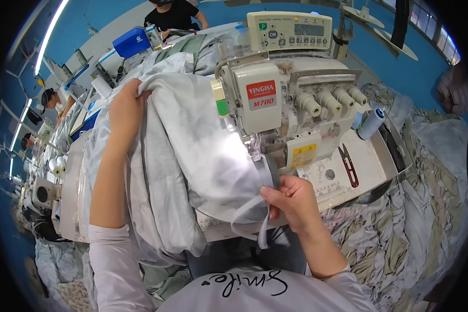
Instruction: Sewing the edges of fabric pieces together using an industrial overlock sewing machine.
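Pinching the pale strip (263, 234) just beside the sewing machine (257, 101), the fingers of the right hand (298, 204) sit at the near edge of the light grey fabric (192, 132). That fabric drapes over the worktop (366, 153), reaching the needle area. The left hand (126, 109) has its fingers gripping the fabric's far-left fold. Red-handled snips (353, 177) lie right of the machine, below 4 pale dials (328, 102).

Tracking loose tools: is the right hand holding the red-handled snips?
No, the snips lie apart from the right hand, which pinches pale fabric.
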Demonstrator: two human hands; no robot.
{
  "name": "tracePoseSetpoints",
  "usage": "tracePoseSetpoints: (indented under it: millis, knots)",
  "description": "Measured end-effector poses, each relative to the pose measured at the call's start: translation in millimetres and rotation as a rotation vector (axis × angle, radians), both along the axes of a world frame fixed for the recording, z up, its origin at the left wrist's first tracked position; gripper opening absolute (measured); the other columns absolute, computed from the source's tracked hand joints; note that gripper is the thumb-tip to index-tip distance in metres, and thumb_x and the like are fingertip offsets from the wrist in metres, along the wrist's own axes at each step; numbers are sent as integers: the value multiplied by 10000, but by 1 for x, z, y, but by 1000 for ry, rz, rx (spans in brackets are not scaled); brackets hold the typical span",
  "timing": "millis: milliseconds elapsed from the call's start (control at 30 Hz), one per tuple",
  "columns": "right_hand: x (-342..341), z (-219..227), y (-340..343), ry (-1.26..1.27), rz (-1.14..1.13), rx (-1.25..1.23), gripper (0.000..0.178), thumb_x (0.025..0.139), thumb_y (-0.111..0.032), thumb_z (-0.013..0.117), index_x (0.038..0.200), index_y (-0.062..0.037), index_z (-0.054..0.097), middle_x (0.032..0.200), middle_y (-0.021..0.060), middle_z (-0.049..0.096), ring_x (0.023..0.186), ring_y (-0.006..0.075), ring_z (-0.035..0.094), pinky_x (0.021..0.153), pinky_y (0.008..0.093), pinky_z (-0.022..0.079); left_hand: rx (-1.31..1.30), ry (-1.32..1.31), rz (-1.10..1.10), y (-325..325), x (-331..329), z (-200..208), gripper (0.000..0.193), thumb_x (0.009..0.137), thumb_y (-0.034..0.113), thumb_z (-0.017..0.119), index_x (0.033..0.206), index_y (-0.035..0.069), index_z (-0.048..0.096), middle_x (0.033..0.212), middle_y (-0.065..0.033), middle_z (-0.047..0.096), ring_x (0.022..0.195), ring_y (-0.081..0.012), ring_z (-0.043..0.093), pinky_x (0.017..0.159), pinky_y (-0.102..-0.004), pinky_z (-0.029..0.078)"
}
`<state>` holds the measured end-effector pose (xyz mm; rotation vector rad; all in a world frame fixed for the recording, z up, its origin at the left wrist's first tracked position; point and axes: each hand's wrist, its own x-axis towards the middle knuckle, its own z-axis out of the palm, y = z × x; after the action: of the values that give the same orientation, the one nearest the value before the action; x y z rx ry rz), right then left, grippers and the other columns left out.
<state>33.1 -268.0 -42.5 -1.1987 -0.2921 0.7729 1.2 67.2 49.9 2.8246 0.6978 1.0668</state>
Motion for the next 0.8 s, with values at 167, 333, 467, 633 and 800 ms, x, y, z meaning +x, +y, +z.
tracePoseSetpoints:
  millis: [167, 333, 467, 633, 800]
  knots:
    - [2, -4, -3, 0, -51, -61, 170, 813, -149, 660, 826, 1, 580, 589, 0, 566, 428, 55, 497, 407, 178, 399, 18, -70, -667, -89, -12, -11, 411, 691, 53, 680, 1081, 41, 550, 1187, -142, 522, 1105, -302, 485, 924, -371, 389]
    - [-10, -10, 0, 42, -39, 22, 151, 855, -164, 617, 817, -40, 539, 580, -24, 529, 447, 35, 462, 407, 177, 354, -23, 550, -996, -177, -48, -12, 737, 528, 201, 781, 1189, 23, 509, 1299, -132, 440, 1202, -305, 408, 966, -406, 388]
    - [-17, -14, -3, 22, -149, 119, 89, 869, -94, 579, 868, -30, 517, 613, -7, 533, 462, 35, 454, 414, 179, 352, 384, 249, -916, -182, -41, -51, 559, 570, 158, 724, 1096, 43, 575, 1158, -92, 531, 1102, -252, 500, 850, -356, 469]
    - [-29, -19, 2, -216, -356, 280, 257, 866, -24, 554, 1069, -18, 396, 679, 16, 532, 515, 39, 475, 418, 179, 376, 417, 51, -977, -168, -32, -59, 353, 622, 78, 680, 966, 34, 615, 1018, -68, 592, 951, -236, 583, 716, -322, 518]
    - [-29, -33, 0, -485, -375, 177, 351, 853, -20, 584, 1114, -13, 350, 716, 27, 551, 519, 50, 480, 441, 176, 358, 198, -9, -1018, -160, -39, -58, 160, 642, 20, 662, 799, 17, 631, 1016, -90, 606, 900, -229, 610, 700, -317, 533]
